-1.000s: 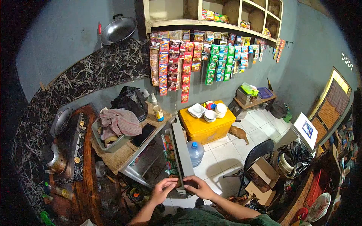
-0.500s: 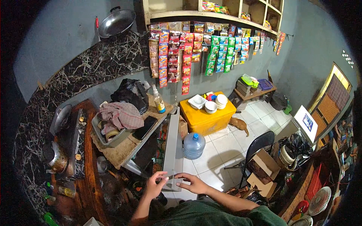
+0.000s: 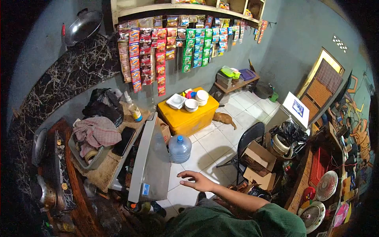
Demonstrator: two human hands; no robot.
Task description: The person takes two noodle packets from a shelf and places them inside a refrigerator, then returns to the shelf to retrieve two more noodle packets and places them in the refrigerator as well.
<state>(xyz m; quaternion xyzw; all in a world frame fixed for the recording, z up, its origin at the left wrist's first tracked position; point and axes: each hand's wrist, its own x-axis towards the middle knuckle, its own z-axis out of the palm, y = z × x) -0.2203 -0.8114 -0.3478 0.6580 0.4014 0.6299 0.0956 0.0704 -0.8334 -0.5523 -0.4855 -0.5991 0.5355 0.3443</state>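
My right hand hovers in front of me with thumb and index finger apart, holding nothing. Its nearest object is a grey door, standing ajar on a low cabinet that looks like a small fridge; a gap separates hand and door. A small blue sticker marks the door's outer face. Behind the door, dark contents show only in part. My left hand is out of sight. A blue water jug stands on the floor beyond the door.
A yellow box carries white bowls. On the cabinet sit a spray bottle and a tub with a checked cloth. A black chair and cardboard box stand right. An orange cat lies beyond.
My left hand has left the view, and my right hand has come away from the door's edge. The door has swung left, showing more outer face. The camera has turned right.
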